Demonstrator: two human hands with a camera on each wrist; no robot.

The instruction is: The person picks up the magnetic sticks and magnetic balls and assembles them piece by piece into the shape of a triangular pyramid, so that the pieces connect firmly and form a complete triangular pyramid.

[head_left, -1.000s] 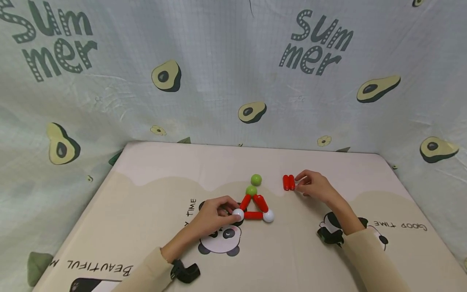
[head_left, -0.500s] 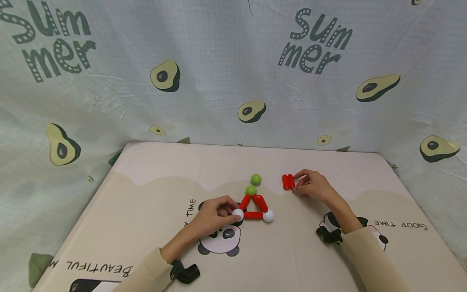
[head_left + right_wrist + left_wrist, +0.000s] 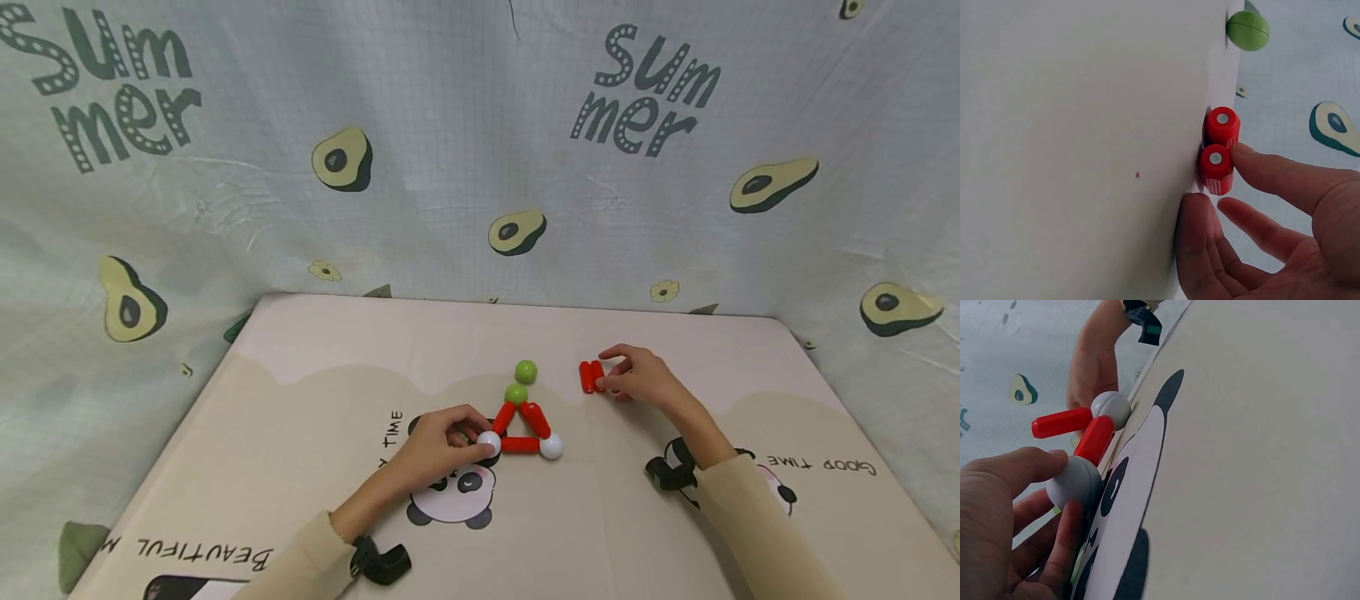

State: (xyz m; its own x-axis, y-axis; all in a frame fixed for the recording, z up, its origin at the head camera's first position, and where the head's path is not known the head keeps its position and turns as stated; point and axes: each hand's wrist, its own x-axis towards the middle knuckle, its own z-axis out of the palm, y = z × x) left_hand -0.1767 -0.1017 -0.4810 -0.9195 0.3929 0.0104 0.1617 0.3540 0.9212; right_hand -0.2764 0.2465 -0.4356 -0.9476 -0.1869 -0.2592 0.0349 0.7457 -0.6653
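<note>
My left hand [image 3: 446, 439] pinches a white ball [image 3: 1074, 482] between thumb and fingers. That ball is one corner of a flat triangle of red rods [image 3: 521, 445], with a second white ball [image 3: 551, 447] at the right corner and a green ball [image 3: 516, 393] at the top. Just beyond it lies another green ball [image 3: 526, 372]. To the right, two loose red rods [image 3: 1215, 167] lie side by side, pale discs on their ends. The thumb of my right hand [image 3: 637, 375] touches the nearer rod; its other fingers stay spread beside the pair, not closed round it.
A pale tablecloth [image 3: 585, 533] with panda prints and lettering covers the table. Behind its far edge hangs a curtain [image 3: 435, 150] printed with avocados. Black straps with small dark devices [image 3: 382, 562] sit on both wrists.
My right hand has shifted slightly left, its thumb now against the nearer loose rod and its forefinger lifted a little. My left hand and the triangle have stayed put.
</note>
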